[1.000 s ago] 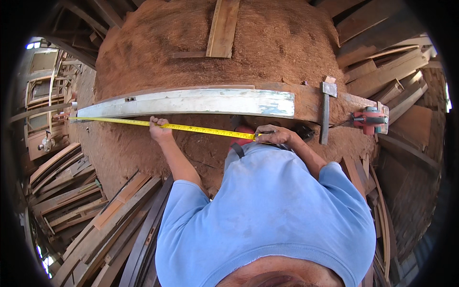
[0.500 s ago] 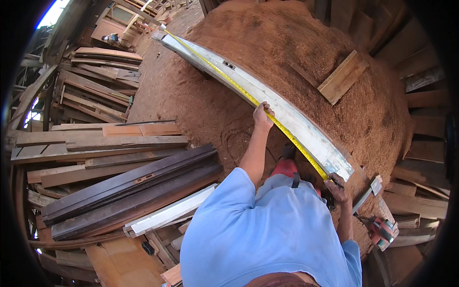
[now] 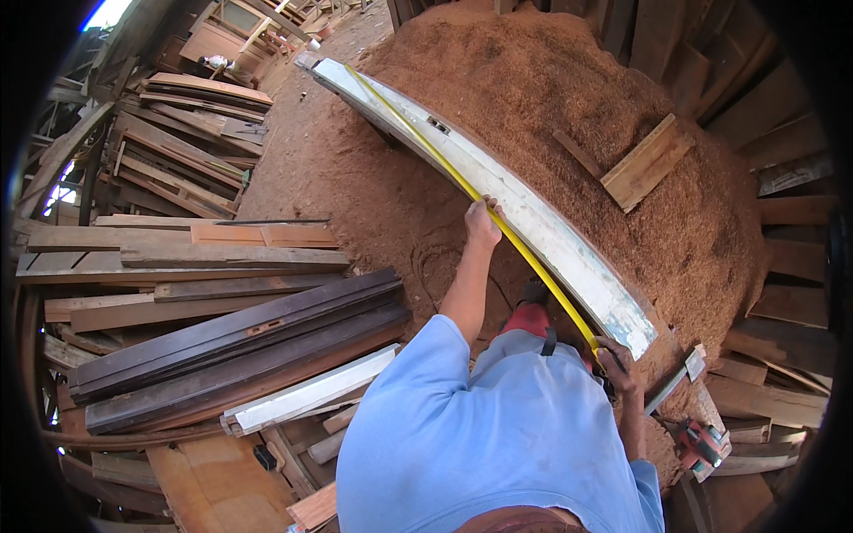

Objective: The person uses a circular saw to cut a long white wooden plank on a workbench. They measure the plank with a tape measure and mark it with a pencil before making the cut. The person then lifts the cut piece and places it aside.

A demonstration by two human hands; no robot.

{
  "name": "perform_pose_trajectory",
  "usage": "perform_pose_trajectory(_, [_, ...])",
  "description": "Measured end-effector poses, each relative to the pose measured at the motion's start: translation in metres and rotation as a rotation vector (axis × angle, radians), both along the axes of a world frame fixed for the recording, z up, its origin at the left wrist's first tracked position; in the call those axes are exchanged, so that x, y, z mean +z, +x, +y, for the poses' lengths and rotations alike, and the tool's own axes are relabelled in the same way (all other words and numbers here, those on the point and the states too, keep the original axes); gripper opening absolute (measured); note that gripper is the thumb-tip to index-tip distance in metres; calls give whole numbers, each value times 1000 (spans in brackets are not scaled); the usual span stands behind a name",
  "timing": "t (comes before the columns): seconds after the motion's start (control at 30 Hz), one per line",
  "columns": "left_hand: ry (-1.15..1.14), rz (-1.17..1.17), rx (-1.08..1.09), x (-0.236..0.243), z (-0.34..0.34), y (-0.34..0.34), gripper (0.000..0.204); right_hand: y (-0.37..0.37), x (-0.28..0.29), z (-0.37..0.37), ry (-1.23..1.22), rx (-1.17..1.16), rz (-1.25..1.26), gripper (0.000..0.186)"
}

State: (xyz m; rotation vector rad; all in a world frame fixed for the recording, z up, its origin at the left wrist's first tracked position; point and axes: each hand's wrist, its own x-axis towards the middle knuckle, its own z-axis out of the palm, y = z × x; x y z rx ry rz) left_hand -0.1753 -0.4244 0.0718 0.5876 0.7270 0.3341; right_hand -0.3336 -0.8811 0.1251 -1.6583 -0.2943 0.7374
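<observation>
A long white-painted wooden board (image 3: pixel 542 226), worn at its near end, runs diagonally from far left to near right. Along it stretches a yellow tape measure blade (image 3: pixel 542 274), whose far tip lies on the board short of its far end. Midway along the board, my left hand (image 3: pixel 483 220) is closed around the blade at the board's edge. My right hand (image 3: pixel 620 366) is closed on the tape measure at the board's near end; its case is mostly hidden. A thin dark stick-like thing also shows at the right fingers.
Behind the board rises a sawdust heap (image 3: pixel 533 98) with a short plank (image 3: pixel 647 164) on it. Dark wooden beams (image 3: pixel 240 333) and stacked lumber (image 3: pixel 213 258) lie left. A red power tool (image 3: pixel 700 446) sits at near right. Boards lean along the right side.
The tape's far tip has come back from beyond the board's far end toward me, and its markings are now blurred. Both hands stay near the same places along the board.
</observation>
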Motion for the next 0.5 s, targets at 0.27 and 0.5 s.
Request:
perform_pose_trajectory(0.27, [70,-13,-35,-6,-10,-2,19,-4,9,13,-65,-30,10,41])
perform_pose_trajectory(0.5, [179,25,-50,2,1,-14,19,-1,17,21,-95,-56,-158,42])
